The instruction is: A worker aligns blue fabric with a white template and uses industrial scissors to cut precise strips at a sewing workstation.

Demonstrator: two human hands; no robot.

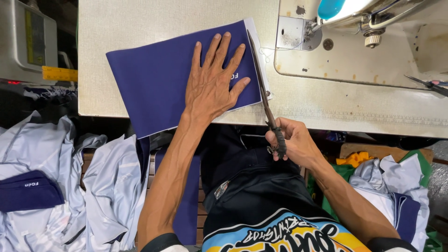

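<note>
A navy blue fabric piece (154,79) lies on the pale sewing table (140,18), hanging a little over the near edge. My left hand (212,84) presses flat on it with fingers spread. A white paper or lining edge (258,51) shows along the fabric's right side. My right hand (291,142) grips the handles of long dark scissors (261,79), whose blades run along that right edge of the fabric.
A sewing machine (354,14) stands at the back right on its worn plate. Small snips (427,85) lie at the far right. Pale grey and navy garments (70,177) pile at the left, more garments (396,182) at the right. A yellow ruler (59,73) sits far left.
</note>
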